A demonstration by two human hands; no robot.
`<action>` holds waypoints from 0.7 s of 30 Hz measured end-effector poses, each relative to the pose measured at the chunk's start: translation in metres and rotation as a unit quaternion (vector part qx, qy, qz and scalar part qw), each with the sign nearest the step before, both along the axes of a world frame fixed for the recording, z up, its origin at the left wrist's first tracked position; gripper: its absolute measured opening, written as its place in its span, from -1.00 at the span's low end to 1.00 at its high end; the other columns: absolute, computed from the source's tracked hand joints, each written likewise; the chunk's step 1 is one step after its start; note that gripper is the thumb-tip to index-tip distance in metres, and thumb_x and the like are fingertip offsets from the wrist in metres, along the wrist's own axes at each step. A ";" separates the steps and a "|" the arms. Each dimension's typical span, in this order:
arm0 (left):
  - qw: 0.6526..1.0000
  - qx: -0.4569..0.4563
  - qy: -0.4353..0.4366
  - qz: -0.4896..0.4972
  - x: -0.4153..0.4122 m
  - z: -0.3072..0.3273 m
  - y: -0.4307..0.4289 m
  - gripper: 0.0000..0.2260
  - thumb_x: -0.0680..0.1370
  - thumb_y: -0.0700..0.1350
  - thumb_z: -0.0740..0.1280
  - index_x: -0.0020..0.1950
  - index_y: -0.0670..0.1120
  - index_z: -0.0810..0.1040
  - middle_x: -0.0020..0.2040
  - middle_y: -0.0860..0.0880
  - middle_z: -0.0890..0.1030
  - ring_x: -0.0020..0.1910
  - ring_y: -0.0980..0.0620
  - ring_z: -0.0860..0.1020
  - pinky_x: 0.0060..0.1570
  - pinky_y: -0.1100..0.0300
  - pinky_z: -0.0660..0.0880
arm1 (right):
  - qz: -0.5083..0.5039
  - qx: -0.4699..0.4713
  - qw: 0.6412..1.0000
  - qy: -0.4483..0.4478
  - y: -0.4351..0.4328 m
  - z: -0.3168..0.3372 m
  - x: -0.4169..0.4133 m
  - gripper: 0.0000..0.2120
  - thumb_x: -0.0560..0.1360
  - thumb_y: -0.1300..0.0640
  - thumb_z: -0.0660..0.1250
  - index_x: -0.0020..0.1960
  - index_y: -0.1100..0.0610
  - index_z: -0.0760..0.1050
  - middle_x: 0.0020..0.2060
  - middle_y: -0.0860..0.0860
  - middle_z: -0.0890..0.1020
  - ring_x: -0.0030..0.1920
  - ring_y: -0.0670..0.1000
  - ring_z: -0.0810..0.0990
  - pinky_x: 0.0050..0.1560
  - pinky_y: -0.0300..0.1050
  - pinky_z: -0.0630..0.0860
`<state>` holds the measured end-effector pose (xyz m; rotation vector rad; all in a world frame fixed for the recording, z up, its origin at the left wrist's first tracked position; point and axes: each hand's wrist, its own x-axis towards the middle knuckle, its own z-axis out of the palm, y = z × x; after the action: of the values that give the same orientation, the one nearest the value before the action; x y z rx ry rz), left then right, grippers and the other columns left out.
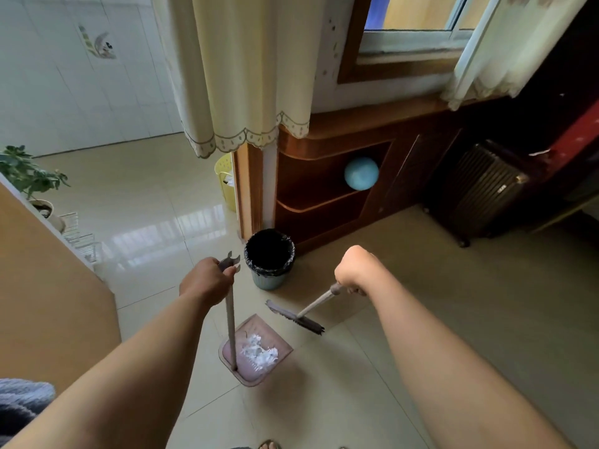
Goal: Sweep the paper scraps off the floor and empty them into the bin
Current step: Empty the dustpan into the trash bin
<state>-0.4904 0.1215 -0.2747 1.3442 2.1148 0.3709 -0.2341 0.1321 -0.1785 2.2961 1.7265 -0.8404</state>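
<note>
Pink plastic dustpan (259, 325), pale beige pole. White shredded paper scraps (259, 353) in it. Grey-headed broom (293, 316), beige stick. Round blue-grey plastic bin (270, 281), black liner. Glossy beige floor tiles (470, 319), thin darker grout lines. Cream curtain (246, 76), scalloped embroidered hem. Red-brown wooden cabinet (324, 147); light blue ball (361, 174). Yellow perforated basket (224, 176). White wall tiles (64, 92), 1 with a green-grey motif.

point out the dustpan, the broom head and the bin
dustpan (256, 325), head view, bare far part of the pan
broom head (294, 317), head view, middle of the bristle bar
bin (270, 280), head view, outer wall
</note>
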 end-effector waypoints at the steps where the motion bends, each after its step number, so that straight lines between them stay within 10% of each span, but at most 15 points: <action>1: 1.000 0.009 0.000 -0.004 0.004 0.007 0.003 -0.71 0.61 0.10 0.25 -0.03 -0.09 0.63 -0.14 -0.08 0.65 -0.14 -0.11 0.58 -0.24 0.14 0.40 | -0.009 0.009 1.000 -0.003 0.002 0.003 0.003 -0.79 0.47 0.24 0.34 -0.33 0.19 0.45 -0.30 0.07 0.60 -0.34 0.07 0.50 -0.27 -0.18 0.49; 8: 0.997 0.066 0.010 -0.035 0.028 0.054 0.022 -0.69 0.60 0.11 0.26 -0.08 -0.05 0.69 -0.16 -0.03 0.68 -0.18 -0.03 0.59 -0.30 0.17 0.42 | -0.083 0.124 0.988 0.044 0.017 0.032 0.031 -0.89 0.48 0.36 0.21 -0.06 0.24 0.49 -0.40 0.15 0.64 -0.69 -0.05 0.51 -0.62 -0.33 0.40; 21: 0.984 0.146 0.082 -0.063 0.060 0.131 0.047 -0.66 0.57 0.16 0.28 -0.09 -0.10 0.63 -0.29 -0.06 0.62 -0.27 -0.10 0.58 -0.37 0.19 0.36 | -0.093 0.182 0.979 0.006 0.043 0.062 0.061 -0.89 0.43 0.40 0.24 -0.19 0.31 0.53 -0.43 0.17 0.65 -0.52 0.10 0.66 -0.35 -0.04 0.67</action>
<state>-0.4303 0.1684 -0.1441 1.7206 2.1530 0.5512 -0.1729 0.1751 -0.1170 2.7258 1.8201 -0.6068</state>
